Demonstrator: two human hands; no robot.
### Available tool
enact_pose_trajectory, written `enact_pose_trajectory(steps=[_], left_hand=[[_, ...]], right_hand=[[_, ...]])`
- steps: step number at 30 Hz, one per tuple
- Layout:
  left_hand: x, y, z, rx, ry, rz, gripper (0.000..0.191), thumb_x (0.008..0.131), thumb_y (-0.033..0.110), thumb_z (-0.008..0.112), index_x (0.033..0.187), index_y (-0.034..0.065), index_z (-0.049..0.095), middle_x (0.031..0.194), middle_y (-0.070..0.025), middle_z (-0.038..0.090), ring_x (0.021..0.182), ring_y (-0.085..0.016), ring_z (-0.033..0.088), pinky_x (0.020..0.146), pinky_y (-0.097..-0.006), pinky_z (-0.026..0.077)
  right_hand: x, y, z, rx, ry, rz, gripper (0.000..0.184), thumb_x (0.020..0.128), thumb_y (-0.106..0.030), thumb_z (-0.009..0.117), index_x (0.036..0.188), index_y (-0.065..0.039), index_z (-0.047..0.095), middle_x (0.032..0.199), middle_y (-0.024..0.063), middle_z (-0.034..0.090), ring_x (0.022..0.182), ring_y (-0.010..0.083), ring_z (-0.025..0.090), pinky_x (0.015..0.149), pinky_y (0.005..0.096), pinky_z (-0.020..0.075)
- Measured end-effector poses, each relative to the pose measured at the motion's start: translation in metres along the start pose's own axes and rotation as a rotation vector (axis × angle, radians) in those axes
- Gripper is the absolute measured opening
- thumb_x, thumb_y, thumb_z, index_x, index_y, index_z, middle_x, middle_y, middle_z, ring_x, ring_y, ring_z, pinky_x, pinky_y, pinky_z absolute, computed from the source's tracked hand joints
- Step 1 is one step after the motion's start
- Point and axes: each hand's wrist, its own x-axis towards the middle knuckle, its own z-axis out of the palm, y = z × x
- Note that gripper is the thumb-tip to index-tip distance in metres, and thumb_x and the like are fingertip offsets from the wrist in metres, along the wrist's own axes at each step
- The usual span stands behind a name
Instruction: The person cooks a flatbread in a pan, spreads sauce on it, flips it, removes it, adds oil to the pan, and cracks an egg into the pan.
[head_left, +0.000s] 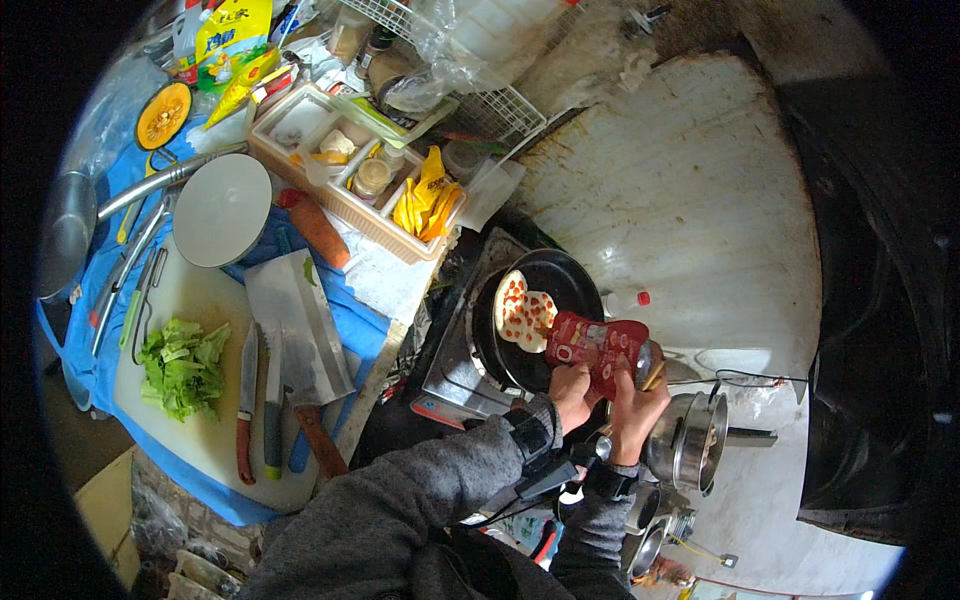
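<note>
Over the near right rim of a black frying pan (574, 289), both of my hands hold a red plastic sauce pouch (596, 346). My left hand (571, 394) grips its lower left part. My right hand (637, 409) pinches the right part and also holds what looks like wooden chopsticks (655, 373). The pouch's far left end is over the pale flatbread (525, 313), which lies in the pan dotted with red sauce. Beneath the pan is a gas stove (457, 375).
Left of the stove, a cutting board (172, 442) bears chopped lettuce (184, 367), knives and a cleaver (296, 322). Beyond stand a white bowl (223, 210), a carrot (319, 229) and a seasoning box (337, 199). A steel pot (686, 442) stands right of my right hand.
</note>
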Motion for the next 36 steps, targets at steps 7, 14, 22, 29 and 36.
enact_pose_trajectory(steps=[7,14,22,29,36], left_hand=[[-0.007,-0.008,0.0,0.045,0.051,0.003,0.025,0.098,0.011,0.036,0.119,0.008,0.05,0.113,-0.0077,0.057,0.1,-0.022,0.059,0.089,-0.0395,0.05],[-0.004,-0.011,-0.007,0.057,0.092,-0.022,0.024,0.099,0.016,0.037,0.117,0.0104,0.051,0.11,-0.0063,0.059,0.094,-0.02,0.06,0.084,-0.0364,0.053],[-0.017,-0.01,-0.001,0.054,0.058,0.035,0.022,0.097,0.022,0.046,0.113,0.0069,0.053,0.105,-0.0063,0.06,0.091,-0.018,0.061,0.079,-0.0347,0.054],[-0.024,-0.004,0.002,0.026,0.12,0.072,0.021,0.098,0.022,0.045,0.11,0.007,0.053,0.103,-0.0055,0.06,0.09,-0.018,0.061,0.075,-0.0345,0.054],[-0.013,0.008,0.002,0.07,0.069,0.067,0.023,0.098,0.023,0.044,0.112,0.0069,0.052,0.105,-0.0065,0.06,0.091,-0.019,0.06,0.08,-0.0372,0.052]], right_hand=[[-0.007,0.009,-0.006,0.09,0.0,-0.012,0.044,0.076,-0.006,0.068,0.116,0.006,0.054,0.094,0.0109,0.066,0.084,0.0114,0.058,0.076,0.0272,0.0488],[-0.01,0.008,-0.004,-0.017,-0.022,0.056,0.042,0.077,-0.006,0.067,0.115,0.006,0.055,0.093,0.0125,0.066,0.084,0.0113,0.059,0.075,0.0266,0.0485],[-0.011,0.0,-0.01,0.12,-0.028,0.046,0.044,0.077,-0.003,0.067,0.118,0.007,0.052,0.096,0.0114,0.065,0.084,0.0128,0.058,0.076,0.0263,0.0478],[-0.011,-0.003,-0.003,0.144,-0.06,0.065,0.045,0.076,-0.003,0.068,0.117,0.008,0.052,0.101,0.0116,0.064,0.089,0.014,0.057,0.082,0.0279,0.0468],[0.001,-0.005,0.007,0.11,-0.056,0.039,0.042,0.077,-0.003,0.067,0.116,0.006,0.054,0.098,0.013,0.065,0.09,0.0148,0.059,0.081,0.0284,0.0477]])
